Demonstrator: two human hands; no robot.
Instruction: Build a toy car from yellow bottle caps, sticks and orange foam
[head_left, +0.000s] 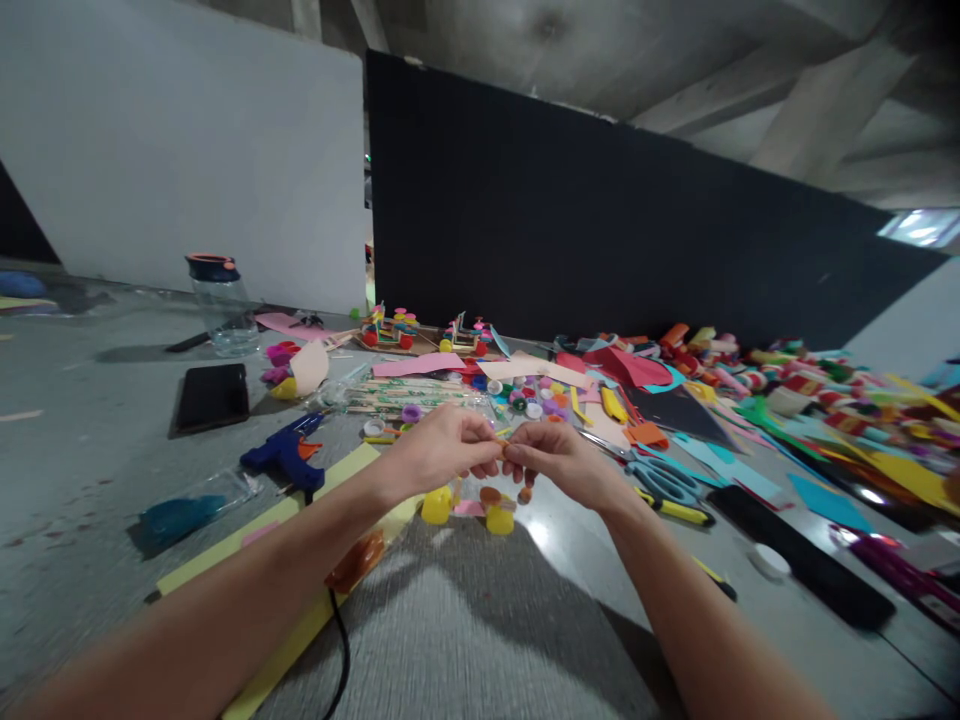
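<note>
My left hand [450,445] and my right hand [559,455] meet at the middle of the view, fingertips pinched together round a small orange-brown piece [504,450]. Most of that piece is hidden by the fingers. Just below them on the grey table stands a small craft object with yellow wheel-like parts [499,517], a pink strip and brown round bits. A yellow paper sheet [300,655] lies beneath my left forearm. To the left rests a blue glue gun [289,455], its black cable running toward the near edge.
Scissors [664,478], a yellow-black cutter [679,508] and a black bar [802,555] lie at right. Bottle caps, paper strips and wrapped sticks [405,393] spread behind the hands. A phone [212,396] and a bottle [223,308] stand left; small craft cars [390,328] sit at the back.
</note>
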